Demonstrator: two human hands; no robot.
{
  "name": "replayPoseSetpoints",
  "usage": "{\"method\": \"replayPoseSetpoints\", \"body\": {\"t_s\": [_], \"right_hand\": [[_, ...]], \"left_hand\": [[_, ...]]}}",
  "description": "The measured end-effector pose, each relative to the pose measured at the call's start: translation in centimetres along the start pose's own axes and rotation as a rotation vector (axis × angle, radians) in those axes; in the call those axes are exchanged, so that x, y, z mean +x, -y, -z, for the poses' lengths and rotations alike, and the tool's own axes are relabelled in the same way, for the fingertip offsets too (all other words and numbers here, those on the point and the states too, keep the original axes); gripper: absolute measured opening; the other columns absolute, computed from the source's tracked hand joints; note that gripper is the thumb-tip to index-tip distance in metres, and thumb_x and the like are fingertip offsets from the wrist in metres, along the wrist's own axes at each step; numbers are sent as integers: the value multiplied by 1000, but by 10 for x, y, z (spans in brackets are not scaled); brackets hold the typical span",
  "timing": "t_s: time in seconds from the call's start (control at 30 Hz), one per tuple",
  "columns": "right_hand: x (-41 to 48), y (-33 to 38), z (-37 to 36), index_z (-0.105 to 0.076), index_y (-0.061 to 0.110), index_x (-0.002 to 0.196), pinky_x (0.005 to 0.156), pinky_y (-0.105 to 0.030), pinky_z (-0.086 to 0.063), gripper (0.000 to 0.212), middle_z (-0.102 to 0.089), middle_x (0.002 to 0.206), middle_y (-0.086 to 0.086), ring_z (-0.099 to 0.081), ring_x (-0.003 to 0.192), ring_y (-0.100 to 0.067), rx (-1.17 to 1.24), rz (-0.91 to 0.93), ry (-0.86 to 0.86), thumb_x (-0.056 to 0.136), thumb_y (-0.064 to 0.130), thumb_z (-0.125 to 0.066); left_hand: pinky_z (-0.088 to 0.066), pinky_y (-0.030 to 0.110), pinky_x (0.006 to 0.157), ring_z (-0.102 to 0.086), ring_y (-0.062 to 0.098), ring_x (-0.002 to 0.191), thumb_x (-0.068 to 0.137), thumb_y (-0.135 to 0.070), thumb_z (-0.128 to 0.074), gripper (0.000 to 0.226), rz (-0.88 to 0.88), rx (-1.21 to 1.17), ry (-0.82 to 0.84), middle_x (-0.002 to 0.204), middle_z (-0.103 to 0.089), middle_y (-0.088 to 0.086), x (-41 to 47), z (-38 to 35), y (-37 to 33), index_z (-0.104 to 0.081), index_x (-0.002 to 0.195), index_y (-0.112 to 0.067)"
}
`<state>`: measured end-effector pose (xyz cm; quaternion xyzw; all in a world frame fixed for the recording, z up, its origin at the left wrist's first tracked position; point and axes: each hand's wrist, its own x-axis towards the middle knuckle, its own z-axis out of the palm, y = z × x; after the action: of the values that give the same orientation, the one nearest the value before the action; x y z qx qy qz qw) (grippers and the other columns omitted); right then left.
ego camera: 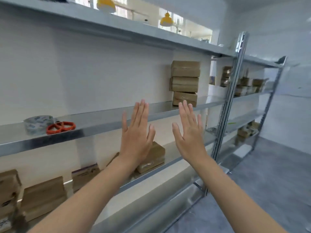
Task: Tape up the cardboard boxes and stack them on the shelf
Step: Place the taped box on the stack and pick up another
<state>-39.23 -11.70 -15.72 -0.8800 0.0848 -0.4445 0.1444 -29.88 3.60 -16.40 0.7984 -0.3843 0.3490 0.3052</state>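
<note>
Both the left hand and right hand are held flat, fingers spread, holding nothing, just below-left of the stack of three boxes on the shelf. They look light and stiff, so I'd grab one by opposite sides. Another box further below the stack is half hidden behind the left hand.

White walls, grey floor (mottled), yellow pendant lamps overhead.

Bright, even light, perhaps from upper windows; soft blur throughout, wide-angle bending at edges.
</note>
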Motion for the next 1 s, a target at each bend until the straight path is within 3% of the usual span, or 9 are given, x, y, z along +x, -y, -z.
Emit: {"method": "replayPoseSetpoints", "body": {"t_s": [0.27, 0.47, 0.7, 0.83, 0.93, 1.0], "right_hand": [[72, -107, 50, -10, 24, 160, 125, -40, 3, 63, -8, 167, 10, 5, 152, 0, -110, -46, -95, 102, 39, -26], [152, -202, 23, -10, 28, 160, 123, -24, 6, 59, -10, 166, 14, 2, 150, 5, -122, -37, -76, 106, 34, -36], [249, -311, -14, -7, 31, 159, 121, -22, 7, 60, -8, 164, 19, 7, 144, 12, -112, -56, -21, 106, 41, -32], [298, -362, -35, -11, 31, 159, 125, -29, -2, 59, -13, 165, 15, -1, 147, 6, -40, -69, -27, 106, 40, -34], [342, -396, -49, -13, 28, 159, 126, -40, -13, 58, -17, 165, 8, -12, 151, -8, 55, -81, -45, 106, 38, -35], [369, -412, -59, -15, 26, 159, 125, -41, -13, 57, -18, 166, 6, -14, 152, -11, 84, -56, -41, 106, 37, -35]], "left_hand": [[7, 50, 124, 12, 6, 153, 102, -42, -16, 63, -57, -9, -40, 168, 6, -6, 90, -74, -45, 0, 161, -22], [5, 48, 124, 9, 6, 153, 102, -43, -15, 63, -92, -37, -60, 168, 7, -9, 173, -175, -37, 1, 160, -24], [6, 45, 124, 8, 3, 153, 102, -41, -19, 64, -2, -43, -58, 168, 4, -12, 270, -286, -17, -3, 161, -23], [10, 41, 123, 7, 1, 152, 102, -44, -16, 64, 15, 46, -31, 168, 1, -10, 310, -326, -5, -3, 161, -22], [17, 37, 122, 17, -2, 150, 101, -49, -9, 66, 65, 115, -47, 167, 11, -11, 342, -339, 1, 7, 160, -25], [17, 38, 122, 20, -3, 149, 101, -51, -8, 67, 98, 135, -74, 166, 12, -11, 366, -341, 2, 9, 160, -24]]}}
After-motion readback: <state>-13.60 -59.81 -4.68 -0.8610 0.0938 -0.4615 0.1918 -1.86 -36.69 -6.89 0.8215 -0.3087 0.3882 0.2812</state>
